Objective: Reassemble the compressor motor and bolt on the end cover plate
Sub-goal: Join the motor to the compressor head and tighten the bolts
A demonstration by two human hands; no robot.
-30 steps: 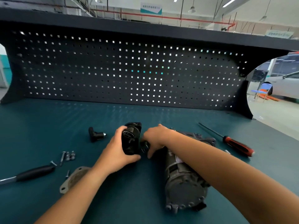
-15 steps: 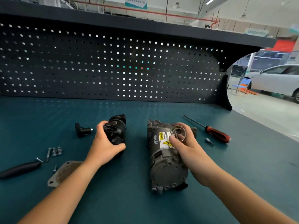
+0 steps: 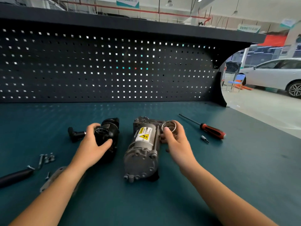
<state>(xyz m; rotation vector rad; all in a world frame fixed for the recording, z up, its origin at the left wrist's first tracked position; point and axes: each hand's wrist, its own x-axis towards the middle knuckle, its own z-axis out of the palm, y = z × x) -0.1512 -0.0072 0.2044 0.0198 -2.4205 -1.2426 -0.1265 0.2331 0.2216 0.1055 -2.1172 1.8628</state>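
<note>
Black rounded motor housing [image 3: 112, 129]: clasped steady by the left grip [image 3: 94, 144].
Thin silver metal ring [image 3: 169, 122]: pinched by the right grip [image 3: 177, 142], ready for fitting.

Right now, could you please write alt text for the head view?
The left hand grips a black motor housing while the right hand holds a metal ring beside the compressor, on a workbench with bolts, a cover plate and a screwdriver.

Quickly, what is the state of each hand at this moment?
Left hand: closed, gripping the black motor part.
Right hand: closed, pinching a metal ring beside the grey compressor body.
</note>
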